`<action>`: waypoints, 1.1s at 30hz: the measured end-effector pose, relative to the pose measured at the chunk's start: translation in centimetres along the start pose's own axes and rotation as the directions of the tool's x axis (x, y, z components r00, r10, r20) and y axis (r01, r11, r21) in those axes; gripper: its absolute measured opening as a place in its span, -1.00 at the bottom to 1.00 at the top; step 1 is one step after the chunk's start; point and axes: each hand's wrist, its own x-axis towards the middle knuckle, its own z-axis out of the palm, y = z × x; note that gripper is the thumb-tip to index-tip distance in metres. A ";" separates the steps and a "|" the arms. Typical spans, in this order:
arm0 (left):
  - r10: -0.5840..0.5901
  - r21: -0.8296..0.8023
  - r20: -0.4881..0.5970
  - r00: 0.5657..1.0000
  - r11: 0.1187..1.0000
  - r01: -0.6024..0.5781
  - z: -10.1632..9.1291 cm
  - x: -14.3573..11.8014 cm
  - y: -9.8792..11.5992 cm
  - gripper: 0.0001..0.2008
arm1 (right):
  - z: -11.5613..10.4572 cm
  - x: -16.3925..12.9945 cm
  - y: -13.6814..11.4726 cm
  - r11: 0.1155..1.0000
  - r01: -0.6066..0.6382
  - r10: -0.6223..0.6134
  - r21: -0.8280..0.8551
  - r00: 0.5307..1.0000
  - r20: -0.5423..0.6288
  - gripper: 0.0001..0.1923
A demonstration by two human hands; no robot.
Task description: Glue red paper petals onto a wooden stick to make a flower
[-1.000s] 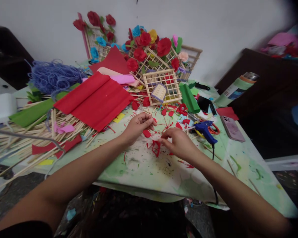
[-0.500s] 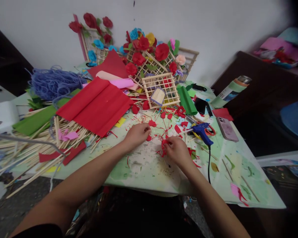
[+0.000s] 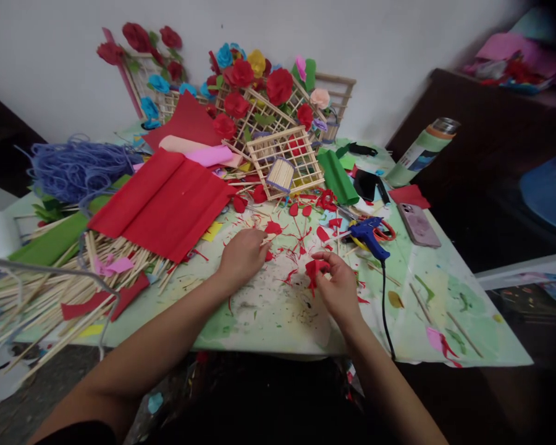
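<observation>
**Red paper work at the near edge of a crowded counter**

The counter [image 3: 269,309] is pale green and littered with red scraps. Across its far edge, against the wall, lean stick lattices with paper flowers [image 3: 254,93] in red, blue and yellow. On the left half lies a broad sheet of red paper [image 3: 162,204], with a heap of wooden sticks [image 3: 50,290] beneath it toward the left edge and a tangle of blue cord [image 3: 74,170] behind. A small stick crate [image 3: 285,162] stands near the middle of the far side, a green paper roll [image 3: 336,178] just beside it. Toward the right edge are a blue glue gun [image 3: 368,233], a phone [image 3: 418,225] and a tumbler [image 3: 417,154] lying on its side.

Near the front edge, the right hand [image 3: 340,290] has its grip pinched around a small folded red paper piece [image 3: 315,270], lifted slightly off the counter. The left hand [image 3: 241,256] rests knuckles-up on the counter, fingers curled onto a red petal scrap [image 3: 269,254]; whether it actually grips the scrap cannot be told.
</observation>
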 end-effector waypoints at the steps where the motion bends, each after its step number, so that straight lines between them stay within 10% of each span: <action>1: 0.035 -0.099 -0.005 0.999 0.994 -0.035 -0.1 -0.1 0.3 -0.70 | 0.0 -0.1 -0.1 0.986 0.073 -0.078 -0.148 0.997 -0.026 -0.74; 8: 0.121 -0.777 0.439 0.890 0.549 0.308 1.6 -1.4 2.3 -0.61 | 1.3 -0.6 -0.6 0.747 0.378 -0.423 -0.548 0.905 0.047 -0.70; 15: 0.010 -0.840 0.496 0.868 0.258 0.477 2.7 -1.4 1.6 -0.76 | 0.7 0.3 0.2 0.996 0.075 -0.074 -0.038 0.996 0.042 -0.79; 20: -0.087 -0.834 0.535 0.840 0.103 0.542 2.4 -1.2 1.7 -0.73 | 0.1 0.7 1.0 0.909 -0.184 0.139 0.375 0.980 0.143 -0.81; 26: -0.137 -0.854 0.507 0.851 0.056 0.518 2.3 -1.0 1.8 -0.74 | -0.7 0.5 1.5 0.778 -0.258 0.191 0.573 0.966 0.175 -0.81; 33: -0.211 -0.913 0.313 0.926 0.203 0.355 2.5 -0.8 1.0 -0.73 | -1.5 0.2 2.0 0.836 -0.205 0.162 0.509 0.978 0.128 -0.79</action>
